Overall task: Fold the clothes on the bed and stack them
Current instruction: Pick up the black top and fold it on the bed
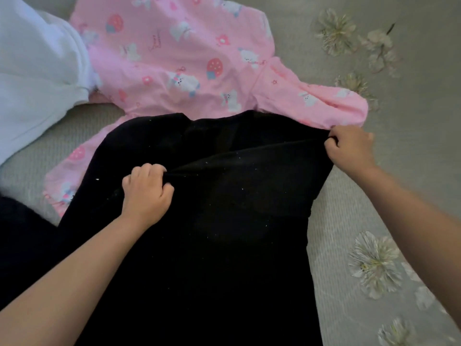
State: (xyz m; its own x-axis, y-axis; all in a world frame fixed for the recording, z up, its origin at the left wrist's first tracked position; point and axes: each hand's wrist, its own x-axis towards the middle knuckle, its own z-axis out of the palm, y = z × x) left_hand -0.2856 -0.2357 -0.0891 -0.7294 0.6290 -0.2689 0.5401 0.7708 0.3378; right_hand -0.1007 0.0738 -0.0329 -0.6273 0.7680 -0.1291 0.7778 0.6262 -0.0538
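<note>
Black garment [224,233] fills the middle of the head view, spread over the grey bed cover [349,196] and running down past the bottom edge of the frame. It's very dark, dotted with tiny pale specks of lint, and so deep in tone that seams and shape are hard to read; it could be trousers or a top, I can't tell which. A taut fold runs across it from one hand to the other, lifted into a ridge.

Left hand [146,193] sits on the near left part of the cloth, fingers curled tight in a fist with a bunch of the black fabric gripped at the knuckles. Right hand [349,148] is out at the garment's far right edge, fingers and thumb curled round that corner, pinching it. The fabric stretches straight between the two grips.

Beyond the black piece lies a pink garment [174,61], printed with small white animals and red strawberries, flat and unfolded, its near edge tucked under the black cloth and one sleeve reaching right, just behind the right hand. Upper left, a white garment [37,71] lies bunched, overlapping the pink one. Pale flower prints [374,263] mark the bed cover on the right side.
</note>
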